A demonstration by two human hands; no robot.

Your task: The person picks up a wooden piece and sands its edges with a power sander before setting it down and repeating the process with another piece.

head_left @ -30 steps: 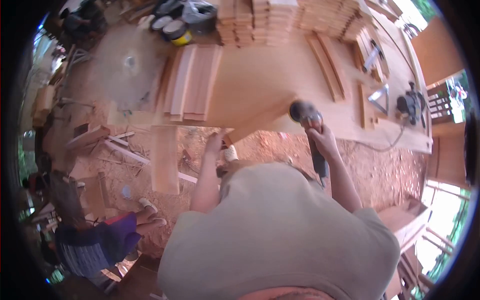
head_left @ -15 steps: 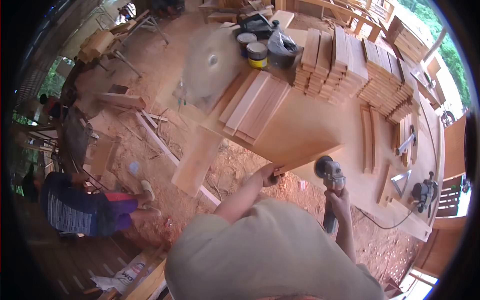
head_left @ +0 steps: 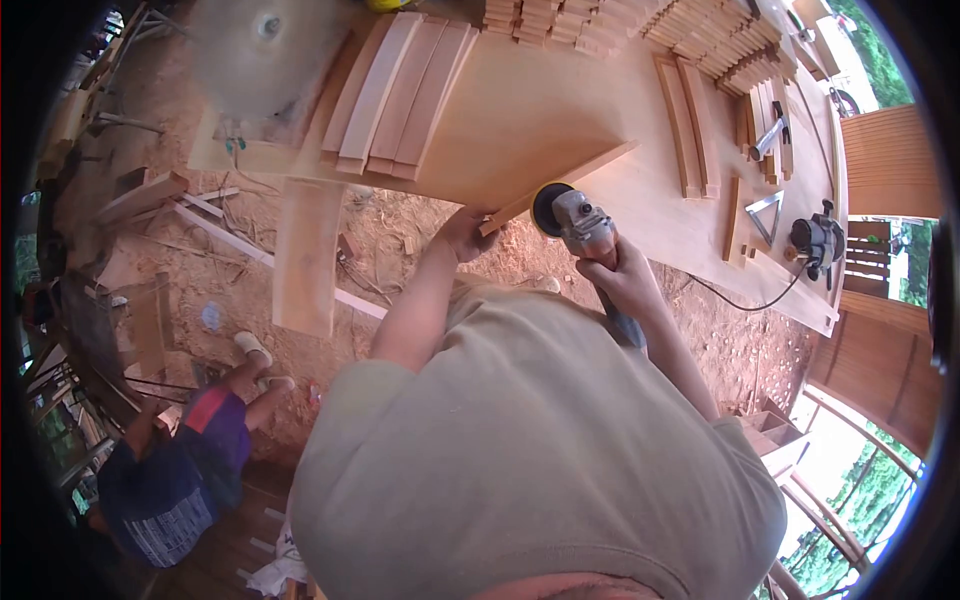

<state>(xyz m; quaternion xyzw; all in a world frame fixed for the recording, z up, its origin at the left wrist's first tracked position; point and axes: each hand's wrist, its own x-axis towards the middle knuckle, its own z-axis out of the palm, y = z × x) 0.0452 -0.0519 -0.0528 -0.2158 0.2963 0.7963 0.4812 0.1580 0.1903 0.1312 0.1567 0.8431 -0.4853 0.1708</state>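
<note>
My right hand [head_left: 622, 276] is wrapped around the body of an angle grinder [head_left: 585, 226], its round disc [head_left: 549, 209] up against the near edge of a narrow wooden strip [head_left: 575, 183]. That strip lies slantwise on the edge of a plywood-topped table [head_left: 510, 105], its near end jutting past the edge. At this end my left hand [head_left: 467, 234] grips the wood, fingers closed around it. The grinder's handle runs back toward my body, partly covered by my forearm.
Several boards [head_left: 400, 95] lie side by side at left, with stacked wood pieces [head_left: 700, 40] at the back. On the right are a hammer [head_left: 768, 138], a triangular square [head_left: 766, 217] and a corded power tool [head_left: 815, 240]. Another person [head_left: 180, 470] is at lower left.
My view has tipped down, so the table sits higher in it. The grinder has come left against the wooden strip, its disc now overlapping the edge. My left hand still grips the strip's end.
</note>
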